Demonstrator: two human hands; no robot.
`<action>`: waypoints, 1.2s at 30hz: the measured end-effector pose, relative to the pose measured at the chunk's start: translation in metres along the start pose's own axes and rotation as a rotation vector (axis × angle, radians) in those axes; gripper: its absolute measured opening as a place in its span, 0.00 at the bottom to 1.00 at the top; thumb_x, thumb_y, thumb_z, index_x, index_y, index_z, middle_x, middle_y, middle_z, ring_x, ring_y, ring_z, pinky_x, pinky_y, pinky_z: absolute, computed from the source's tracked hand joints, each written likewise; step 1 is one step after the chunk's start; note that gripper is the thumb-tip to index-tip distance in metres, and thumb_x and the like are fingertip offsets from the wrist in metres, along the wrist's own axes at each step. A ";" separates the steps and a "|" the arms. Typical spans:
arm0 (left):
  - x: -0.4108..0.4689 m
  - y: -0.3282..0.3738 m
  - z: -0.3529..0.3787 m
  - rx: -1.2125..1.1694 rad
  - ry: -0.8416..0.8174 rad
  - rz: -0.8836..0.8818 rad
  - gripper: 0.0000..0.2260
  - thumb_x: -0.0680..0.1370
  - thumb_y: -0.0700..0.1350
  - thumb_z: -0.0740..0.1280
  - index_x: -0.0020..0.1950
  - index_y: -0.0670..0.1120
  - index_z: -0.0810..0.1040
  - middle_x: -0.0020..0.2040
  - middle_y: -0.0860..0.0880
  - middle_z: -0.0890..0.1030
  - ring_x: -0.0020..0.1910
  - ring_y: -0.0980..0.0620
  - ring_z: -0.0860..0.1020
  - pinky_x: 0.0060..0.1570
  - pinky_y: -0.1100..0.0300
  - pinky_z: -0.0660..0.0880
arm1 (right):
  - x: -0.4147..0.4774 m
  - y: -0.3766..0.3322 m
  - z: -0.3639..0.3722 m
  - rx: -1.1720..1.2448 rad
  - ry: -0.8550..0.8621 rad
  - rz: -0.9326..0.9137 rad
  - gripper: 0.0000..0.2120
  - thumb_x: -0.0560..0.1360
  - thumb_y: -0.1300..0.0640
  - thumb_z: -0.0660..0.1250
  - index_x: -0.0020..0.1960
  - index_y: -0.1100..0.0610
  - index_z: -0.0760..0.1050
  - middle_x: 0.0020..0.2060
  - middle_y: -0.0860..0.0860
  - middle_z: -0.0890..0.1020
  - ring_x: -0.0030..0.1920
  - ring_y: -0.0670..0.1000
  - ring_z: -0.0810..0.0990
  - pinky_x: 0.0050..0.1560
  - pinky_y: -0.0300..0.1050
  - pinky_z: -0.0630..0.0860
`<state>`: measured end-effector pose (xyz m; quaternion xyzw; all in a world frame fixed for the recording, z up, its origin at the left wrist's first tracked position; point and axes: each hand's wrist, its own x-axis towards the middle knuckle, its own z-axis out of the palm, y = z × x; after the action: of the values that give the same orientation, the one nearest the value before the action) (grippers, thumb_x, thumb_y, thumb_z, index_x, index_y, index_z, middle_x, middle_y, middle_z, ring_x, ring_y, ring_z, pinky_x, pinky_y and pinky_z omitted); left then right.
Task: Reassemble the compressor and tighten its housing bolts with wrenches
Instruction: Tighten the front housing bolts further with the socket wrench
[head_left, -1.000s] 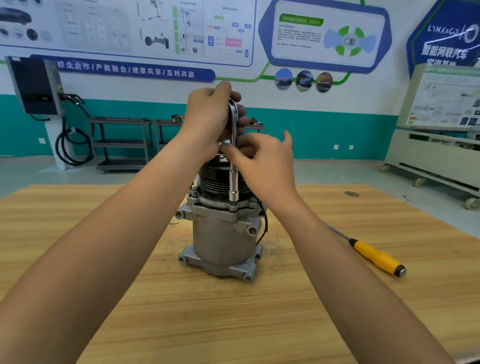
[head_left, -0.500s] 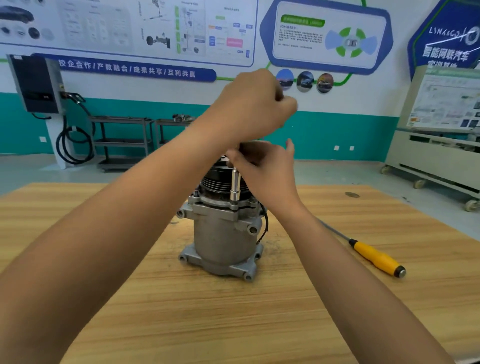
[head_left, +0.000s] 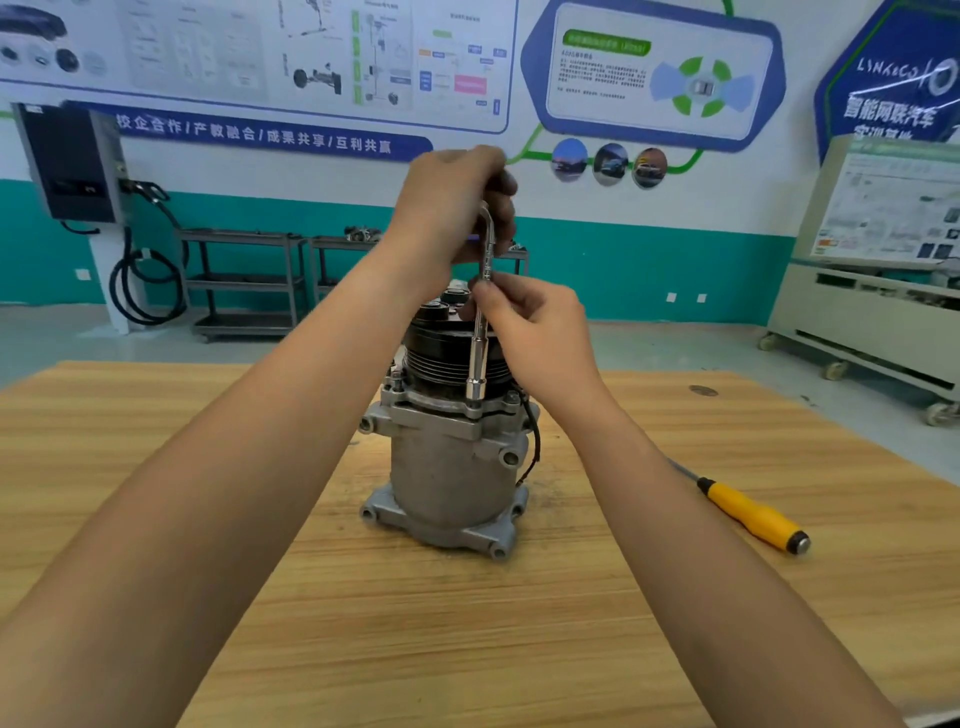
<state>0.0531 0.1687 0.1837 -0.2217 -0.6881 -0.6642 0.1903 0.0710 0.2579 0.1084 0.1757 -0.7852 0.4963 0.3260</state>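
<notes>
Atop the compressor (head_left: 452, 467), wrench (head_left: 478, 364) upright — left fingers (head_left: 493, 158) gripping top, right fingers (head_left: 488, 291) pinching shaft

Top of the socket wrench (head_left: 480, 332): lost inside the curled left hand (head_left: 452, 208). The bolt head under its socket is covered. The right hand (head_left: 535, 327), pinching the shaft, hides the right side of the black pulley (head_left: 441, 358) on the compressor (head_left: 452, 467). The right forearm masks most of the shaft of the screwdriver (head_left: 753, 514). Both forearms run off the lower edge. Small print on the wall posters (head_left: 311, 52) is unreadable. The cabinet (head_left: 883, 312) is cropped at the right edge. Parts on the far trolley (head_left: 249, 280) are too small to identify.
</notes>
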 end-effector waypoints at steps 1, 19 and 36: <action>0.001 -0.005 0.001 0.372 0.129 0.134 0.13 0.81 0.44 0.56 0.37 0.43 0.69 0.28 0.49 0.72 0.28 0.49 0.71 0.33 0.58 0.64 | -0.001 0.001 0.001 -0.008 0.019 -0.001 0.11 0.79 0.58 0.62 0.43 0.61 0.81 0.33 0.53 0.82 0.33 0.41 0.72 0.55 0.52 0.64; 0.017 0.009 -0.003 0.426 -0.338 -0.100 0.12 0.80 0.47 0.57 0.41 0.45 0.75 0.26 0.52 0.74 0.27 0.55 0.69 0.28 0.65 0.67 | -0.006 -0.004 -0.003 -0.109 -0.011 -0.022 0.14 0.80 0.55 0.60 0.38 0.55 0.78 0.34 0.43 0.75 0.48 0.49 0.74 0.65 0.62 0.63; -0.003 0.012 -0.002 0.168 -0.567 0.051 0.21 0.81 0.44 0.57 0.27 0.46 0.67 0.20 0.54 0.64 0.18 0.56 0.61 0.26 0.60 0.55 | 0.000 0.006 -0.015 -0.196 -0.271 -0.085 0.13 0.81 0.58 0.58 0.51 0.61 0.80 0.61 0.49 0.76 0.73 0.53 0.58 0.70 0.60 0.53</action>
<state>0.0619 0.1664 0.1924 -0.3992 -0.7606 -0.5114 0.0246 0.0729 0.2740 0.1087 0.2414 -0.8585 0.3748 0.2535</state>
